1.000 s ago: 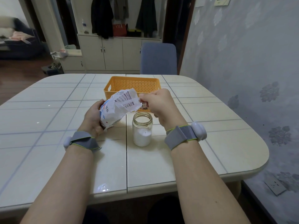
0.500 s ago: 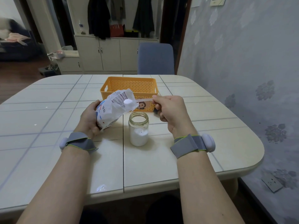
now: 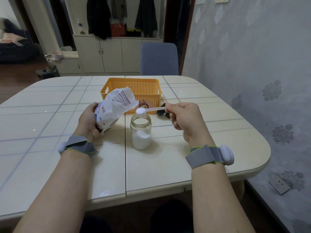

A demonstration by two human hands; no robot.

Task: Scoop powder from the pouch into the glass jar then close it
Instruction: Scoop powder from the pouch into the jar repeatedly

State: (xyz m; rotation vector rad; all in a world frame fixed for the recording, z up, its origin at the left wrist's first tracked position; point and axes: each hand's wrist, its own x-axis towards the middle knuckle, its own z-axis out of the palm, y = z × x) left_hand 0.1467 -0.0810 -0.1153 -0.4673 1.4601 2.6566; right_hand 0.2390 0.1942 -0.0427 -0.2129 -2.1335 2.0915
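Counter (image 3: 159, 165): glass jar (image 3: 141, 132) a third filled, uncapped. Heaped scoop (image 3: 149, 109) pinched by right hand (image 3: 185, 120) above it; salt pouch (image 3: 112, 110), ten o'clock, gripped by left hand (image 3: 89, 121).

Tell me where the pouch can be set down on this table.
Bare tabletop left of the left hand and pouch, and right of the right hand holding the spoon, toward the wall-side edge. Crowded: the centre, with glass jar, orange basket and dark object.

Left hand (image 3: 88, 121), right hand (image 3: 185, 121), both curled
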